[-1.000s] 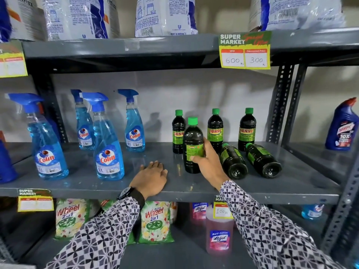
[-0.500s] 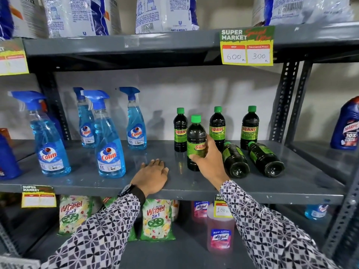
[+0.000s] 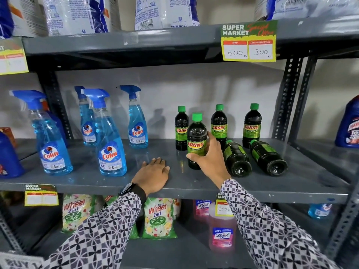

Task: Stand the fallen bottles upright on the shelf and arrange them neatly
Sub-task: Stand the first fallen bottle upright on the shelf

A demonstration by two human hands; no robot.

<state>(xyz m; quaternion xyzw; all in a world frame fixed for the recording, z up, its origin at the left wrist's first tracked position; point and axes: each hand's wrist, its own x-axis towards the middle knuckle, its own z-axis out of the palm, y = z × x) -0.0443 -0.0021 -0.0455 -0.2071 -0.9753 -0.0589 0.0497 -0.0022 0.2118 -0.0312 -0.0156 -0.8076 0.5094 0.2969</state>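
Note:
On the grey middle shelf (image 3: 194, 183), my right hand (image 3: 210, 162) grips a dark Sunny bottle (image 3: 196, 140) with a green cap, standing upright near the front. Three more Sunny bottles stand upright behind it: one at the left (image 3: 181, 129), one in the middle (image 3: 219, 125), one at the right (image 3: 252, 125). Two Sunny bottles lie on their sides to the right of my hand, bases toward me: the nearer one (image 3: 236, 159) and the farther-right one (image 3: 269, 157). My left hand (image 3: 152, 174) rests flat on the shelf's front, fingers spread, holding nothing.
Several blue Colin spray bottles (image 3: 109, 140) stand on the left half of the shelf. A shelf post (image 3: 285, 98) rises at the right rear. A blue bottle (image 3: 349, 125) stands on the neighbouring shelf. Detergent packets (image 3: 158, 218) and a pink Lizol bottle (image 3: 221, 232) fill the lower shelf.
My right hand has turned the held Sunny bottle so its label faces me. My left hand stays flat on the shelf; the view has shifted slightly.

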